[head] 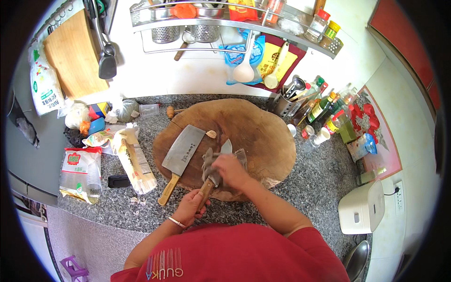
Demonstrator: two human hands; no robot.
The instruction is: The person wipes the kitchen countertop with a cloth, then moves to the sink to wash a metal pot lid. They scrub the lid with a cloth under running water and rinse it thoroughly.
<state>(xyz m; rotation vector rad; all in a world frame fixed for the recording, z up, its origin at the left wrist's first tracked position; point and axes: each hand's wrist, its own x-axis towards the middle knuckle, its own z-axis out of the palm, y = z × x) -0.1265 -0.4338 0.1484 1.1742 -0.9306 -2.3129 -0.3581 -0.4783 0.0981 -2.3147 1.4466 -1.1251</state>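
Note:
My left hand (pixel 192 206) grips the wooden handle of a knife (pixel 226 146), whose pointed blade tip reaches up over the round wooden chopping block (pixel 267 134). My right hand (pixel 229 169) presses a grey-brown cloth (pixel 210 160) around the middle of that blade, so most of the blade is hidden. To the left, a broad cleaver (pixel 184 149) lies flat on the block, its wooden handle reaching past the block's edge. A garlic piece (pixel 211 134), as it seems, lies at the cleaver's top corner.
The block rests on a speckled stone counter (pixel 299 197). Packets of noodles (pixel 135 162) and plastic cups (pixel 80 174) lie left. Bottles (pixel 320 109) and a steel utensil holder (pixel 282 105) stand at the back right, a white appliance (pixel 361 208) at right. A metal rack (pixel 211 24) hangs above.

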